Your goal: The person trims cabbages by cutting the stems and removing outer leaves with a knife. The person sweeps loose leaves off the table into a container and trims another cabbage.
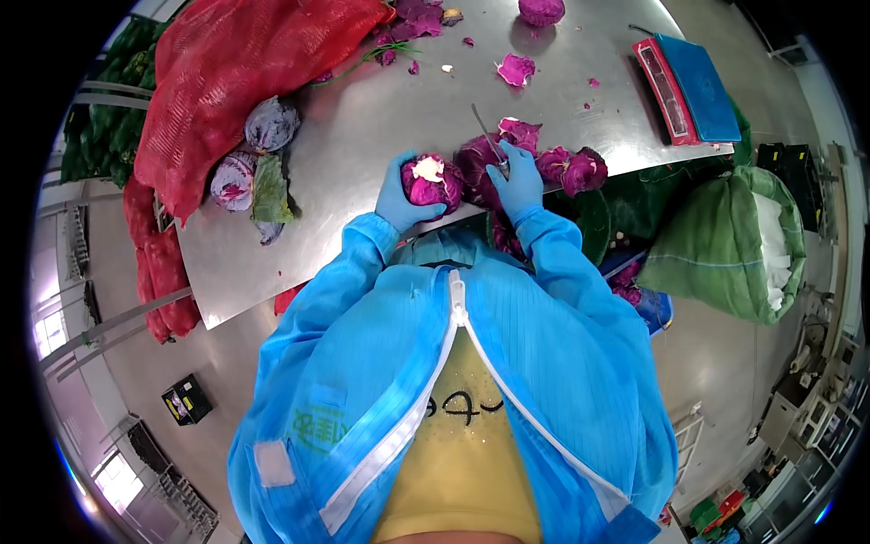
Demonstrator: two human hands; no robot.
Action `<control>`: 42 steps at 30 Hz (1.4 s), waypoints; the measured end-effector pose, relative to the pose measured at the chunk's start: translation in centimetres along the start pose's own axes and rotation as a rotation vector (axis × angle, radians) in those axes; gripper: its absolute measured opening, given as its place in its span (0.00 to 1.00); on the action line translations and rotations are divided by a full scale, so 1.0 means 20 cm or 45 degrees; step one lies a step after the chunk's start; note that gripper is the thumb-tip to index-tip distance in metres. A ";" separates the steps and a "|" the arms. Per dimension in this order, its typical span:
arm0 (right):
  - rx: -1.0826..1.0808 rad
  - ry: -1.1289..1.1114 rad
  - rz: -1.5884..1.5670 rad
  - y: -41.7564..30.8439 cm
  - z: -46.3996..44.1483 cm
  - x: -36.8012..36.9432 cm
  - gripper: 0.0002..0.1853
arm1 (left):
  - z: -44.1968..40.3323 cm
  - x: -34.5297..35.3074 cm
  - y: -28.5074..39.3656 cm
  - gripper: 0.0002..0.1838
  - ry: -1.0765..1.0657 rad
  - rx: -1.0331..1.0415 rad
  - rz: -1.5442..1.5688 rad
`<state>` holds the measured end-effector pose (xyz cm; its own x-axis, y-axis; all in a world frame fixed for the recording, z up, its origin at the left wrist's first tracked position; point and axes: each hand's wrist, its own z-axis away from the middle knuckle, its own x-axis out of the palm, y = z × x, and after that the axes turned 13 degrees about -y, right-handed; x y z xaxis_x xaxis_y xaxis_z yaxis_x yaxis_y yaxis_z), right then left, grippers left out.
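Note:
My gloved left hand (395, 194) is wrapped round a purple cabbage (437, 192) whose pale cut stem end faces up. In my gloved right hand (520, 183) is a knife (484, 129), its thin blade pointing away from me over the table. Just below that blade, between my hands, lie more purple cabbage pieces or leaves (475, 163), partly hidden by the right hand. To the right of this hand sits another purple cabbage (584, 172), with loose leaves (520, 133) behind it. All are near the front edge of the metal table (362, 122).
A red mesh sack (236, 82) covers the table's far left, with dull outer-leafed cabbages (271, 124) beside it. One trimmed cabbage (541, 11) stands at the back. A blue-topped scale (696, 86) is at the right. Below the edge are a green sack (725, 249) and a blue bin (654, 313).

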<state>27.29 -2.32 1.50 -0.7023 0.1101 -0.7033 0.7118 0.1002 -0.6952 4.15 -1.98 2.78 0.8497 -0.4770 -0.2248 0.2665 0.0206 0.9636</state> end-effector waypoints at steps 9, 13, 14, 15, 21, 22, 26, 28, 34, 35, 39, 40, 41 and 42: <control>0.060 -0.812 -0.384 -0.10 0.02 0.05 0.30 | -0.07 -0.04 -0.08 0.58 -0.096 0.275 -0.253; 0.087 -0.954 -0.217 -0.11 -0.03 -0.01 0.30 | -0.05 -0.03 -0.11 0.60 -0.034 0.158 -0.414; 0.059 -0.964 -0.185 -0.11 -0.04 -0.02 0.29 | -0.04 -0.02 -0.11 0.60 -0.030 0.157 -0.412; 0.031 -0.974 -0.153 -0.11 -0.04 -0.02 0.29 | -0.05 -0.01 -0.10 0.60 -0.037 0.128 -0.307; 0.083 -0.996 -0.211 -0.09 -0.04 -0.01 0.28 | -0.05 -0.03 -0.05 0.62 -0.120 0.055 -0.266; 0.085 -0.999 -0.212 -0.09 -0.04 0.00 0.28 | -0.04 -0.02 -0.04 0.62 -0.108 0.048 -0.312; 0.043 -0.896 -0.019 -0.12 -0.05 0.00 0.28 | -0.05 -0.01 -0.02 0.62 -0.067 0.093 -0.394; 0.050 -0.883 0.021 -0.15 -0.06 -0.02 0.27 | -0.05 0.01 -0.03 0.61 -0.035 0.117 -0.489; 0.160 -0.927 0.187 -0.17 -0.09 -0.01 0.28 | -0.07 0.03 0.01 0.61 -0.034 0.036 -0.642; 0.175 -0.922 0.191 -0.17 -0.09 -0.01 0.28 | -0.07 0.03 0.01 0.61 -0.034 0.040 -0.643; 0.187 -0.810 0.052 -0.13 -0.07 0.01 0.27 | -0.09 0.06 0.04 0.61 -0.042 -0.007 -0.698; 0.186 -0.804 0.052 -0.12 -0.05 0.03 0.27 | -0.09 0.06 0.06 0.61 -0.044 -0.037 -0.746; 0.207 -0.698 -0.047 -0.11 -0.02 0.06 0.27 | -0.09 0.07 0.07 0.61 -0.043 -0.029 -0.748; 0.226 -0.592 -0.145 -0.11 -0.01 0.08 0.27 | -0.08 0.08 0.09 0.61 -0.033 -0.045 -0.713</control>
<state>24.60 -2.23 1.88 -0.7326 -0.3475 -0.5853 0.6470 -0.0881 -0.7574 6.71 -1.40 3.98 0.5626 -0.4453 -0.6966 0.6892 -0.2127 0.6926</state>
